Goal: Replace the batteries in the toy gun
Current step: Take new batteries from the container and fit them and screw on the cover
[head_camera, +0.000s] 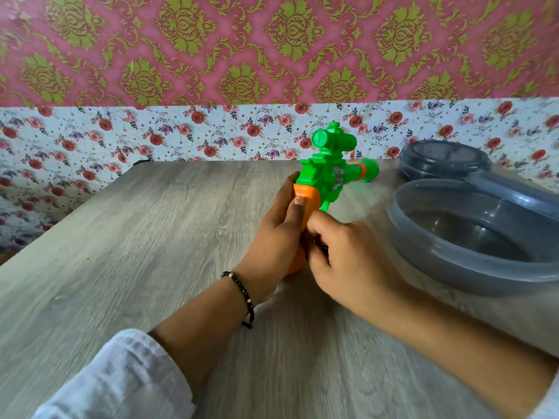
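Evidently the left hand (278, 234) clasps the toy gun (325, 179) steady while the right hand (341, 252), fingers curled, perhaps pinches something at its orange grip (305, 207).

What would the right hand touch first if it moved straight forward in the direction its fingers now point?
Probably the toy gun's orange grip: the right hand already curls against its lower part, opposite the left hand.

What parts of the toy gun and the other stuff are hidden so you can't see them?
Head view only:
- Batteries and their cover: hidden behind the left hand and right hand wrapped round the toy gun's orange grip.
- Grey bowl: cut off by the right edge.
- Lid behind it: partly hidden by the bowl.
- Gun's clear middle part: too blurred to read.
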